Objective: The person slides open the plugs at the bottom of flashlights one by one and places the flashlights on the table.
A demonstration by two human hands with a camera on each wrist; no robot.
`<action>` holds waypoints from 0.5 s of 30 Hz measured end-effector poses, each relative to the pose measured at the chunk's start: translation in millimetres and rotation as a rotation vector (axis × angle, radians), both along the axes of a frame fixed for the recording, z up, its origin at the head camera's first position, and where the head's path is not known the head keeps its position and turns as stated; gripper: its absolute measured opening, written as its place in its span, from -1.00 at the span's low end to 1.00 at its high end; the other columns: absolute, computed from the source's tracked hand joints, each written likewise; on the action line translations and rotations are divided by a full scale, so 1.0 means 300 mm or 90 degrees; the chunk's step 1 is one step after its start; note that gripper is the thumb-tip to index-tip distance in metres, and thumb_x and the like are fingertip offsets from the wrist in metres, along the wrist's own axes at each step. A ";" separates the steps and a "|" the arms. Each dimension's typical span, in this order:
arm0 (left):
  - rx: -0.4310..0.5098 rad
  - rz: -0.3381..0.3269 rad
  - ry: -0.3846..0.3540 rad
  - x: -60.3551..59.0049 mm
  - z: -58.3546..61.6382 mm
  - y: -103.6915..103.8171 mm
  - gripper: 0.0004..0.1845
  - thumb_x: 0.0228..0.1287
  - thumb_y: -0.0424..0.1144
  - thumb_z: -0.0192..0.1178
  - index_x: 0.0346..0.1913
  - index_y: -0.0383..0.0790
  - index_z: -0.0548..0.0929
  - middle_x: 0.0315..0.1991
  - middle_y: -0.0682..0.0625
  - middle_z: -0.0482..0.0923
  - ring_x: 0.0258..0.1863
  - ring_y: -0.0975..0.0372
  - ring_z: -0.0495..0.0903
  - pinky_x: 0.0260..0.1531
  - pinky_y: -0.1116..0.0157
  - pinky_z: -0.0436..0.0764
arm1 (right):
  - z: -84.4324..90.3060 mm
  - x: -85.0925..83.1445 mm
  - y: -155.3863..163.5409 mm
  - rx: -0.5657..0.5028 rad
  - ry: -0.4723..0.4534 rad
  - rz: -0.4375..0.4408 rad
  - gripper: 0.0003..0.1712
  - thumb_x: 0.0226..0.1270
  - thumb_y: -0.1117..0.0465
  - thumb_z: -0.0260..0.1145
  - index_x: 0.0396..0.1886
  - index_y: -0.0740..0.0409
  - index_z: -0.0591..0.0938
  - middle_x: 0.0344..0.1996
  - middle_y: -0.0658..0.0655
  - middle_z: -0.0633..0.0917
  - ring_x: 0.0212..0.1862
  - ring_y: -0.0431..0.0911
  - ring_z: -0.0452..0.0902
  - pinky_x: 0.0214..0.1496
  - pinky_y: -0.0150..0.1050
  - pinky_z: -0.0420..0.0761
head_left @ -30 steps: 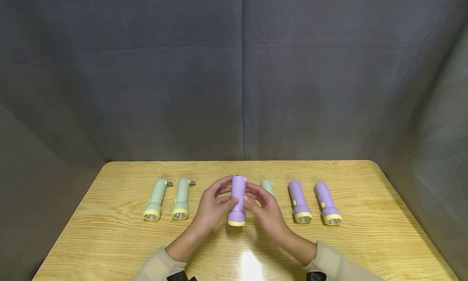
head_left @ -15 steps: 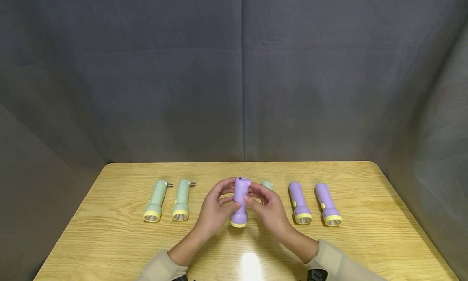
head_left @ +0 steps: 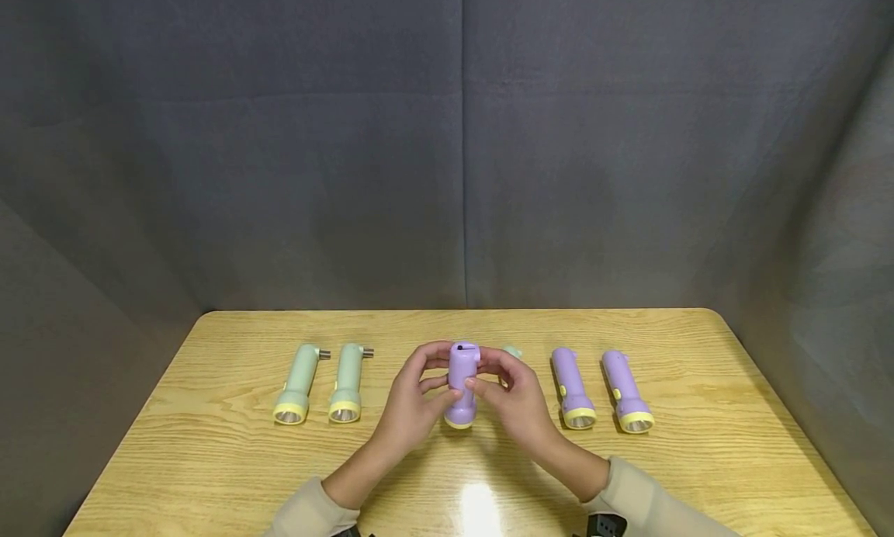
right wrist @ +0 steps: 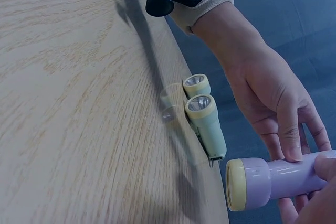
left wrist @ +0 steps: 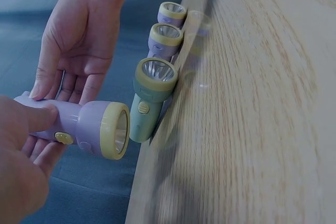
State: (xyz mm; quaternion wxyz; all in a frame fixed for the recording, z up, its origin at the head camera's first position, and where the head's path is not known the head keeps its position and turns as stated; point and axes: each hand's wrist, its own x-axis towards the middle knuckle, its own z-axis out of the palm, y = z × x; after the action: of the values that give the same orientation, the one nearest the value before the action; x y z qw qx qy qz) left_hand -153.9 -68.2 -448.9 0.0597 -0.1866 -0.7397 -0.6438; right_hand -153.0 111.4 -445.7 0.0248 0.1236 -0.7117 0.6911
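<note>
**Mia:** What are the hands doing?

**Ben:** Both hands hold one purple flashlight [head_left: 461,383] up above the middle of the counter [head_left: 209,459]. The left hand [head_left: 412,401] wraps its fingers round one side. The right hand [head_left: 517,401] wraps round the other side. The yellow end with the lamp points down toward the near edge.

**Mia:** Is the flashlight touching the counter?

**Ben:** I think it is lifted a little. In the left wrist view the purple flashlight [left wrist: 89,124] sits in the fingers with the left thumb on top, near the small yellow button [left wrist: 64,138].

**Mia:** So what step is this?

**Ben:** It looks like the person is checking or working this one flashlight. The far end, by the fingertips, seems to be the part they are busy with.

**Mia:** What comes next, do you think?

**Ben:** My guess is a good firm hold with one hand, and a careful push or pull with the other. Not too hard, or it could slip.

**Mia:** What else is there?

**Ben:** Two green flashlights [head_left: 317,382] lie toward the left edge. Two purple flashlights [head_left: 601,388] lie toward the right edge. One more green flashlight [head_left: 513,351] peeks out behind the right hand.
</note>
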 end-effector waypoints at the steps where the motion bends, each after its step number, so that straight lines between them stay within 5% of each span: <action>1: -0.002 0.000 0.003 0.000 0.000 0.000 -0.30 0.11 -0.69 0.36 0.31 -0.22 0.47 0.14 -0.14 0.52 0.14 0.03 0.55 0.09 0.23 0.66 | 0.001 0.000 0.000 -0.001 0.003 0.002 -0.56 0.30 0.48 0.39 0.18 0.43 0.58 0.03 0.33 0.63 0.04 -0.09 0.57 0.08 -0.34 0.63; 15: -0.015 -0.026 0.061 -0.002 0.003 -0.007 -0.27 0.09 -0.69 0.37 0.33 -0.24 0.43 0.16 -0.13 0.49 0.16 0.01 0.52 0.12 0.20 0.65 | 0.018 -0.002 0.004 0.019 0.020 -0.001 -0.53 0.25 0.48 0.44 0.17 0.40 0.59 0.09 0.32 0.66 0.09 0.03 0.62 0.07 -0.30 0.67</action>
State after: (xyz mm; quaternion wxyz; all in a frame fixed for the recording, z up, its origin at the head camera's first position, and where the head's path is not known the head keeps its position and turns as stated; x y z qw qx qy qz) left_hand -154.3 -70.4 -448.1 0.0797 -0.2326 -0.7396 -0.6265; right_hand -153.7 112.5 -440.3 0.0349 0.1340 -0.7214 0.6785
